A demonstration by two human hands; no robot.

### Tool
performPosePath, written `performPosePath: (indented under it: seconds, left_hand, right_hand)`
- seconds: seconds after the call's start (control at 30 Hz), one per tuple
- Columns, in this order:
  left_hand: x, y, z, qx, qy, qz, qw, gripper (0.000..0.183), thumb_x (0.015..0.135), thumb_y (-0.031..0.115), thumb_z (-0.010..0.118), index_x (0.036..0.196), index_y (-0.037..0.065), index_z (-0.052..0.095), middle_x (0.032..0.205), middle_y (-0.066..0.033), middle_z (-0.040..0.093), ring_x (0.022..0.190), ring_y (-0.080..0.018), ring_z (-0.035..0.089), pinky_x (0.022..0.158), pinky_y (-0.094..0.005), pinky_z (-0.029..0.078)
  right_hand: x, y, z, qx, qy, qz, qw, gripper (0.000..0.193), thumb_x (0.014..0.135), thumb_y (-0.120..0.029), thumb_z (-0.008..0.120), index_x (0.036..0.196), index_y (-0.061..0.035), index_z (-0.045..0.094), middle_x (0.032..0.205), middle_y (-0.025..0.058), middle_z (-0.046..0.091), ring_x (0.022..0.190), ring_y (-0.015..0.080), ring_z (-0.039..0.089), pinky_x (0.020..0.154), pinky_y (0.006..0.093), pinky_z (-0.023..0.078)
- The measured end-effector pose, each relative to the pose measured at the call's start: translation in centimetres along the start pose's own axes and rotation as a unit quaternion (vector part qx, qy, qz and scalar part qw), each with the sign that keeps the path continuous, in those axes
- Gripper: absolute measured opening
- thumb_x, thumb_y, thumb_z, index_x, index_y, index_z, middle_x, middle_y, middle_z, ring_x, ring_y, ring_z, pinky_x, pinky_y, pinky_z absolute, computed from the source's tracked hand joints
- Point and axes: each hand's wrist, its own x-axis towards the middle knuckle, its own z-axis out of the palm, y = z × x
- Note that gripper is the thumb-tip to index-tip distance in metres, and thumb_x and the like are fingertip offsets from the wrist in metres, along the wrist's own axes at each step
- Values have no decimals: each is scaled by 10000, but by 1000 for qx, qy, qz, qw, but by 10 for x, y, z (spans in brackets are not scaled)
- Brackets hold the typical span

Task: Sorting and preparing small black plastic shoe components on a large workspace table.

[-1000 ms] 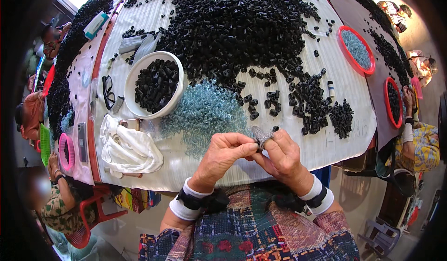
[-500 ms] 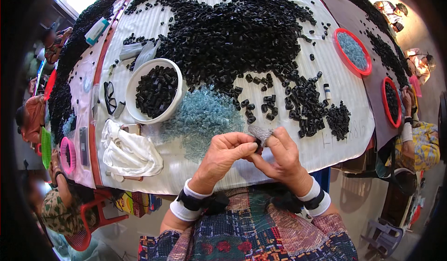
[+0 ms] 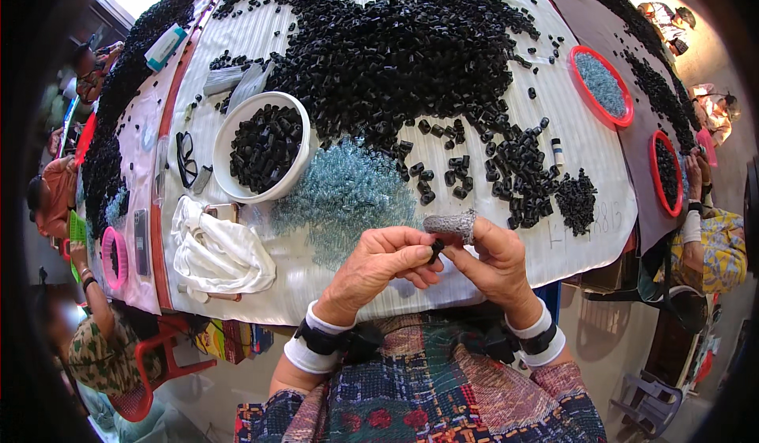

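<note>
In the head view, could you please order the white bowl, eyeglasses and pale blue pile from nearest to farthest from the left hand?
1. Pale blue pile: just beyond the left hand.
2. White bowl: farther, toward the left.
3. Eyeglasses: left of the bowl.

From afar I see a round white bowl on the white cloth-covered table, left of a heap of pale-blue glassy bits; a heap of black cylindrical pieces lies behind the bits. A crumpled white cloth sits before the bowl, an oval red tray far right.
</note>
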Motion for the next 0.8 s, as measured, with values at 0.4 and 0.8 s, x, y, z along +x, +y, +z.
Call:
performPosePath:
  seconds: [0.4,0.8]
  left_hand:
    - [-1,7,-9,66,-20,-7,998,165,853,123,643,901,-34,653,788,-108,675,641,-129,634,599,-242,523]
    - [1,1,-18,4,-52,-5,999,146,844,103,645,904,-30,653,783,-106,670,636,-117,633,600,-228,522]
  right_hand:
    - [4,-9,1,-76,-20,-47,996,241,683,64,676,906,-26,655,736,102,625,629,236,595,577,310,470]
    - [5,-6,6,-127,-28,-83,988,222,690,54,677,896,-24,652,682,86,586,590,201,570,509,296,441]
